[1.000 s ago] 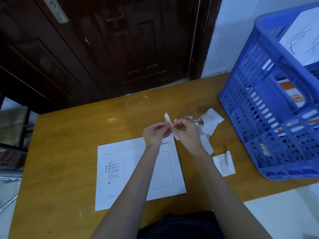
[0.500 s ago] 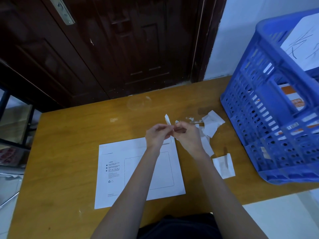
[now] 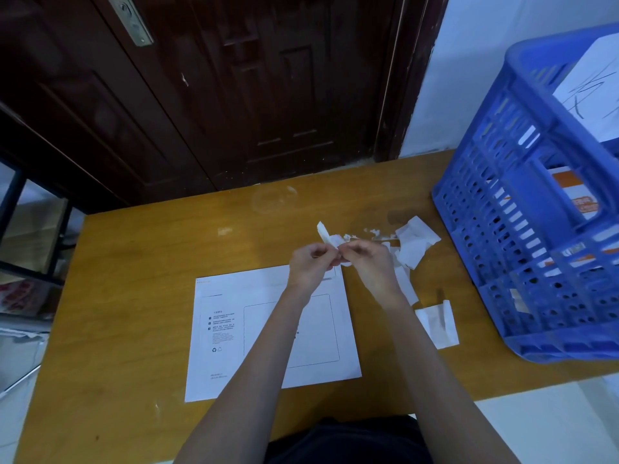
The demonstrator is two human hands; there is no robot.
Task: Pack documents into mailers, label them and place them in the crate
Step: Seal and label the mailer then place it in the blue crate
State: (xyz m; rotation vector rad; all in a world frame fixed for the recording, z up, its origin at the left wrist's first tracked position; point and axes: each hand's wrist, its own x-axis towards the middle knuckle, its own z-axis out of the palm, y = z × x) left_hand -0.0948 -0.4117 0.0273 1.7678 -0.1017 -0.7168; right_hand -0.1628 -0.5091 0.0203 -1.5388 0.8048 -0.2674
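Note:
A white mailer (image 3: 234, 333) lies flat on the wooden table (image 3: 134, 296), printed side up with a rounded rectangle outline. Just above its far right corner, my left hand (image 3: 310, 264) and my right hand (image 3: 366, 262) meet, and both pinch a small white label strip (image 3: 324, 233) whose free end sticks up. The blue crate (image 3: 522, 262) stands at the table's right end and holds mailers, one with orange print and one with black handwriting.
Torn white backing scraps (image 3: 415, 244) lie right of my hands. A folded white slip (image 3: 437, 324) sits nearer the table's front edge. A dark wooden door (image 3: 234, 88) stands behind the table. A black metal rack (image 3: 30, 236) is at the left.
Both hands stay pinched together on the strip, with only small finger movements. The camera view has shifted slightly.

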